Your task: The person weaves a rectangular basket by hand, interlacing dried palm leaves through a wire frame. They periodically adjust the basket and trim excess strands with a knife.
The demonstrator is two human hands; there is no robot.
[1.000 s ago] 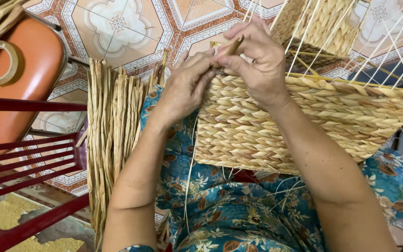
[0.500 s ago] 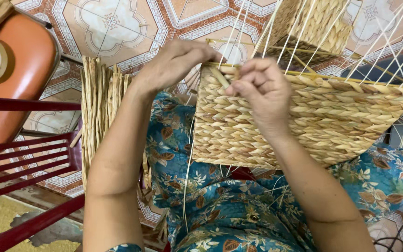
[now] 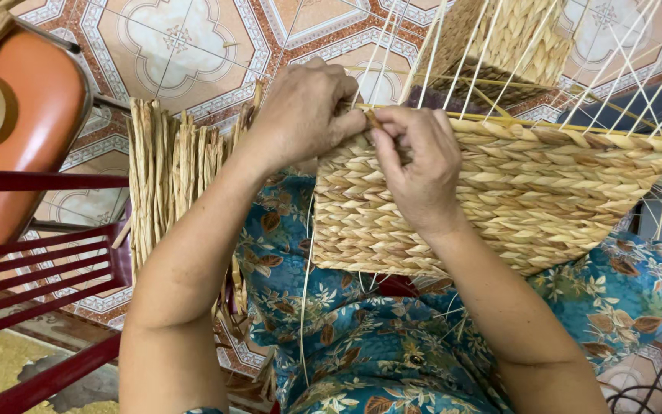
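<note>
Now left hand (image 3: pixel 304 115) lowered beside right hand (image 3: pixel 415 165), both pinching strand (image 3: pixel 373 120) at woven basket (image 3: pixel 538 199) rim

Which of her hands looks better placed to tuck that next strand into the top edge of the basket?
Probably the right hand: its fingers pinch the strand tip right at the rim of the woven basket. The left hand arches over the basket's corner, seemingly steadying it.
</note>
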